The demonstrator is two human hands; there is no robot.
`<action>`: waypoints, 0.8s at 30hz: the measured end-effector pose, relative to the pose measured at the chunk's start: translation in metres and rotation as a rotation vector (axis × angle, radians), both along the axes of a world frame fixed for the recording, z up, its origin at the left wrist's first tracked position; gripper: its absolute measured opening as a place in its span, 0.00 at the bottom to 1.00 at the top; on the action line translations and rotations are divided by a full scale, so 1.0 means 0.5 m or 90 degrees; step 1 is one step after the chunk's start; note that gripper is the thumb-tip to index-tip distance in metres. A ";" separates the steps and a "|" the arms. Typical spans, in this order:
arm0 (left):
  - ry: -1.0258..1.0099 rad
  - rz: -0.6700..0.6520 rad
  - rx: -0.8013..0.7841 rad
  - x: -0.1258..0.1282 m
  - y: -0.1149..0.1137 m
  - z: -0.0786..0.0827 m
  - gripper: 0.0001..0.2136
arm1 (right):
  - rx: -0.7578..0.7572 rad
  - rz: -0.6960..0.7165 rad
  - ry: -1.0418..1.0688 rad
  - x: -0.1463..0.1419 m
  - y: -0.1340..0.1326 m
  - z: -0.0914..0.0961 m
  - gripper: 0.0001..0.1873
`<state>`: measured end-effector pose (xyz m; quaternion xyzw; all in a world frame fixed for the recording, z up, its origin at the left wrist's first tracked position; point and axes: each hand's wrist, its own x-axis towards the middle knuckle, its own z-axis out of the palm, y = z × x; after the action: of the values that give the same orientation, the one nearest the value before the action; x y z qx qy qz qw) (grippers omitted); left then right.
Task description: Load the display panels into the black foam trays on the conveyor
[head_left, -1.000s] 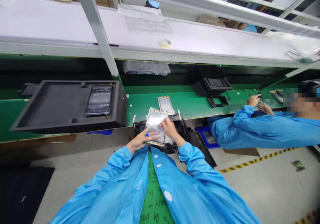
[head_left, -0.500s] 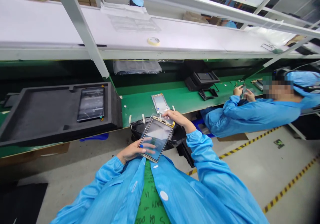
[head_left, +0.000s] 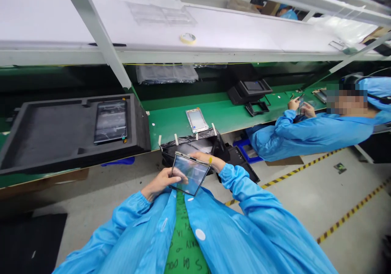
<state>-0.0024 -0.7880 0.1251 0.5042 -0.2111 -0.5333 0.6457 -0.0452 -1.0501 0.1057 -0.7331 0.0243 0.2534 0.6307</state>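
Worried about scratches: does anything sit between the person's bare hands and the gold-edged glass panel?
Nothing visible does: the left hand and right hand both touch the rectangular gold-edged glass panel directly.

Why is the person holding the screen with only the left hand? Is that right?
No. The head view shows the screen held in both hands: the left hand and the right hand, not only the left.

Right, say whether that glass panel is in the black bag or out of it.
Out. The left hand and right hand hold the glass panel up in front of the person, off the black plastic bag.
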 end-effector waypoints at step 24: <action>0.187 0.671 0.214 -0.041 0.040 -0.095 0.26 | -0.292 -0.682 0.104 -0.037 -0.220 -0.317 0.08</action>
<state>-0.0227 -0.7679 0.0774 0.5577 0.2485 -0.2299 0.7579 -0.0638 -1.1600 -0.0529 -0.7143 0.4942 -0.0567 0.4923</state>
